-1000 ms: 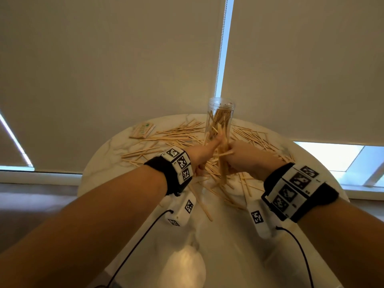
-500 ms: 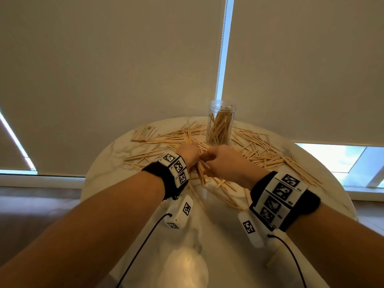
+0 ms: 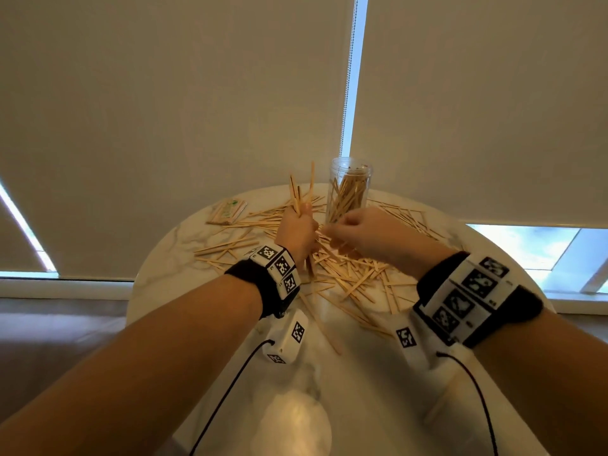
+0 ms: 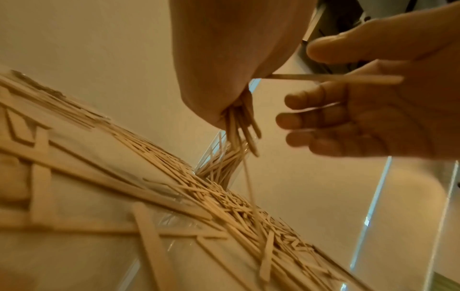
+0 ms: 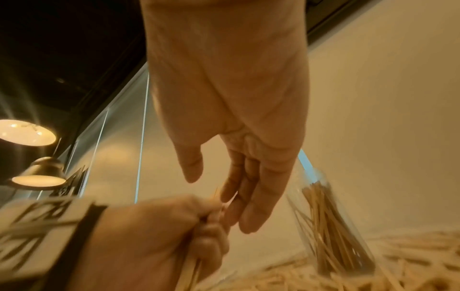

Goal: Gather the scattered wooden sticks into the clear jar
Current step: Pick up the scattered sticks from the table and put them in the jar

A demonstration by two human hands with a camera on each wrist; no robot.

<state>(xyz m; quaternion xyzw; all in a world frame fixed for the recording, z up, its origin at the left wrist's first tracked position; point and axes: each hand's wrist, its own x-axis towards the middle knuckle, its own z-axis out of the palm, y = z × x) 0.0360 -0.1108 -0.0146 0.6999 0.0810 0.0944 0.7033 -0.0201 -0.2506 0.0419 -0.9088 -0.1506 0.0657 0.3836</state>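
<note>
My left hand [image 3: 296, 230] is fisted around a bundle of wooden sticks [image 3: 301, 195], held roughly upright with ends protruding above and below the fist, just left of the clear jar [image 3: 350, 192]. My right hand [image 3: 365, 230] is beside it with fingers loosely extended; one stick lies across the fingers, but I cannot tell whether it is pinched. The jar stands upright on the surface [image 3: 362, 373], partly filled, with loose sticks [image 3: 348, 274] scattered around its base.

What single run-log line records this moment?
left hand: grips stick bundle | right hand: open beside it | clear jar: upright, part-filled | loose sticks: on table
</note>
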